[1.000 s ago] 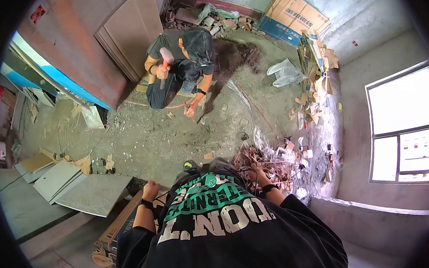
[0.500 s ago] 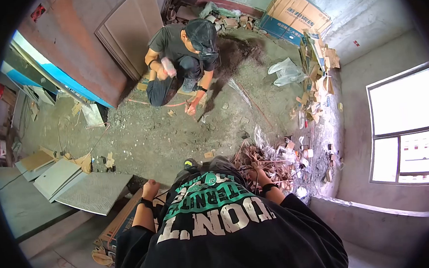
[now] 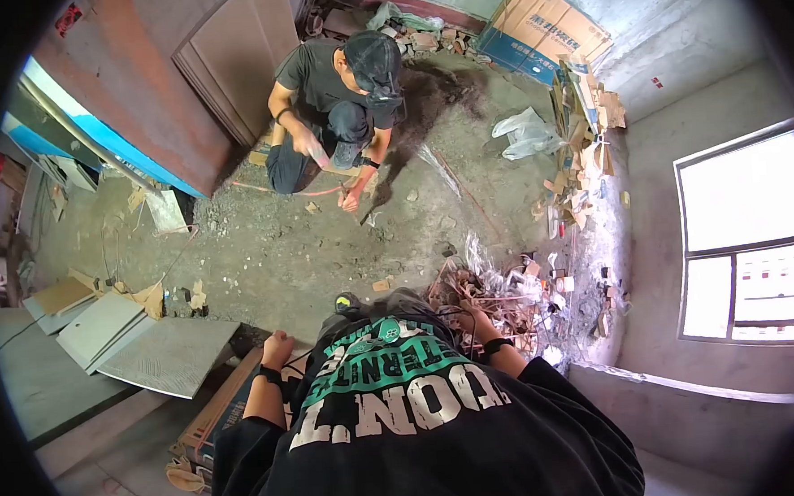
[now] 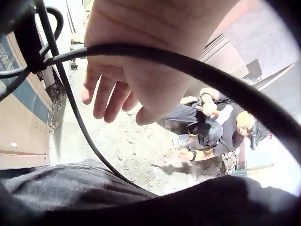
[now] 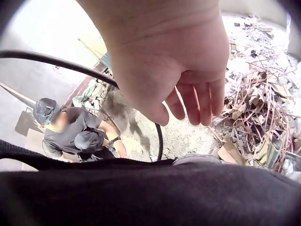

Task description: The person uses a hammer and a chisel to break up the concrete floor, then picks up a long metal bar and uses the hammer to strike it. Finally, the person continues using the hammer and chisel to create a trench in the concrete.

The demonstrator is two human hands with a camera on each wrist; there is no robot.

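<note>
My left hand [image 3: 278, 348] hangs beside my left thigh, fingers loose and slightly bent, holding nothing in the left wrist view. On the other side my right hand [image 3: 475, 319] hangs the same way, its fingers [image 5: 202, 101] relaxed, above a debris heap [image 3: 499, 301]. A black cable [image 4: 188, 66] loops past the left wrist; another cable [image 5: 61, 64] passes behind the right hand. Ahead, a person [image 3: 335, 98] in dark clothes and a cap crouches, one hand [image 3: 309, 147] on a blurred hammer-like tool, the other [image 3: 350, 199] holding a thin dark rod at the floor.
Tiles [image 3: 169, 354] and a long cardboard box [image 3: 225, 401] lie at my left. Large panels [image 3: 244, 67] lean on the wall behind the person. A printed carton [image 3: 543, 29], cardboard scraps [image 3: 580, 140] and a plastic bag [image 3: 528, 135] lie at the right. Rubble dots the dusty floor [image 3: 281, 254].
The crouching person's hand with the hammer-like tool has swung from raised to lower, and their head and trunk shifted slightly. My two hands have stayed in place.
</note>
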